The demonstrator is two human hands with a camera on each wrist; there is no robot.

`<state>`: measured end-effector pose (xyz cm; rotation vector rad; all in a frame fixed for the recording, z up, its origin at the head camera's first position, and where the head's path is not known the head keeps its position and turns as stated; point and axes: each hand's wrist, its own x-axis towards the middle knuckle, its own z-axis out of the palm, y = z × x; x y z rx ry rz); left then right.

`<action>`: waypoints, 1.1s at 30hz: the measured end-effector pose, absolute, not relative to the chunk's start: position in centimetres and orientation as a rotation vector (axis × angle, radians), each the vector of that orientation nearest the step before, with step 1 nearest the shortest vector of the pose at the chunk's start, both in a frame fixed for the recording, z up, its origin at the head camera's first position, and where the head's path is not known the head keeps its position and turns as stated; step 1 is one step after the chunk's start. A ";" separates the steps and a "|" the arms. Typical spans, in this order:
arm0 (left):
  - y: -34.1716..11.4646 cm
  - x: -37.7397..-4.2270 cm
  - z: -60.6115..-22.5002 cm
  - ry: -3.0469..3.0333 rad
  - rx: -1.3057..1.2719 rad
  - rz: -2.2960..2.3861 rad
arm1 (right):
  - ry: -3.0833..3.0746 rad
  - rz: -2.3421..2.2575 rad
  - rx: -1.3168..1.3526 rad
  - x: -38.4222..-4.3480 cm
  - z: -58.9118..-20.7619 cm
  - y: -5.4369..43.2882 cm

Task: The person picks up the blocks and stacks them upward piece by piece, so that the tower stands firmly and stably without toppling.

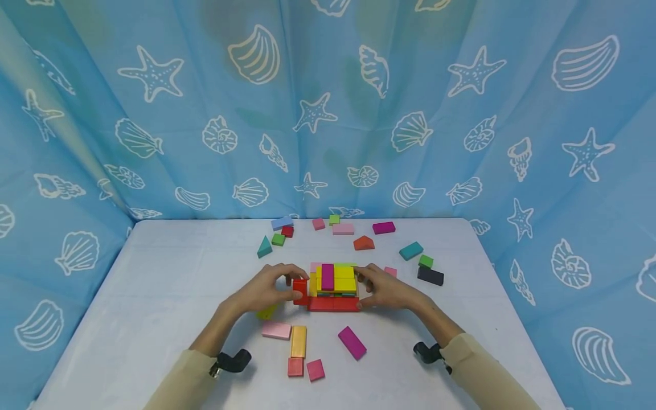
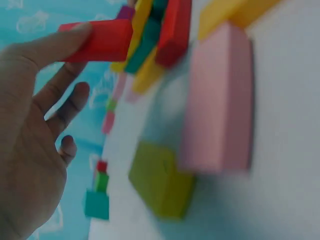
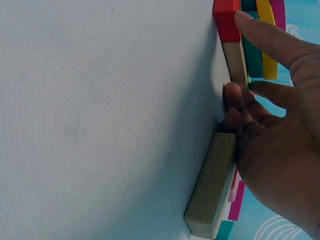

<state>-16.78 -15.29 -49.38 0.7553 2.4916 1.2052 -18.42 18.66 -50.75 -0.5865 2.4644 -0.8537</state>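
A stack of toy building blocks (image 1: 344,280) stands mid-table, with red blocks (image 1: 333,304) along its front, teal in the middle and yellow above. A magenta block (image 1: 327,277) lies across its top. My left hand (image 1: 266,286) pinches an upright red block (image 1: 300,292) at the stack's left end, its thumb on the near face. In the left wrist view, that red block (image 2: 107,42) is off the table. My right hand (image 1: 388,290) rests at the stack's right end; its thumb touches the front red block (image 3: 227,20), the other fingers extending towards the back.
Nearer me lie pink (image 1: 276,330), orange (image 1: 299,341), magenta (image 1: 352,343) and small red blocks (image 1: 295,367). A yellow-green block (image 1: 267,312) sits under my left hand. Several loose blocks lie behind the stack; a black block (image 1: 430,276) is at right. A blue curtain (image 1: 318,142) hangs behind the table.
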 end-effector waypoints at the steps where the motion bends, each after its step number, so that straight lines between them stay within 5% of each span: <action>1: -14.8 -16.8 -49.1 2.473 0.770 1.229 | 2.465 -0.853 -0.586 -18.4 -50.8 18.7; 15: -7.6 -18.3 -47.5 2.487 0.804 1.290 | 2.463 -0.873 -0.594 -18.5 -51.0 18.8; 33: -5.7 -20.8 -49.5 2.531 0.757 1.198 | 2.457 -0.885 -0.599 -18.5 -51.0 18.9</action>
